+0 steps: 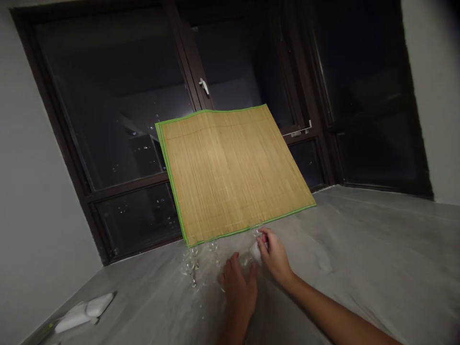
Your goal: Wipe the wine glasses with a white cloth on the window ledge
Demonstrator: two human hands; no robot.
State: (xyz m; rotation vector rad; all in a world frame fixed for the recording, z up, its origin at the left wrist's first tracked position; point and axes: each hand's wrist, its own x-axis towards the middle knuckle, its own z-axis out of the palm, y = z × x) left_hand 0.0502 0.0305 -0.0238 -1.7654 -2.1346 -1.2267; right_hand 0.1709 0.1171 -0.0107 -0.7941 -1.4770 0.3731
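My left hand [240, 285] is low in the middle of the head view, its fingers spread beside a faint, clear glass object that blurs into the grey surface. Just up and to the right, my right hand [273, 252] has its thumb and fingers pinched together at a small white thing [255, 251], perhaps cloth or paper. Another clear glass piece [256, 230] shows by its fingertips. Left of my hands stand several clear stemmed glasses [192, 266], close to the mat's lower edge.
A folded bamboo mat [233, 167] with green edging leans against the dark window frame [125, 187]. On the grey stone surface [370, 249], a white bundle [84, 312] lies at the lower left. Pale walls flank the window.
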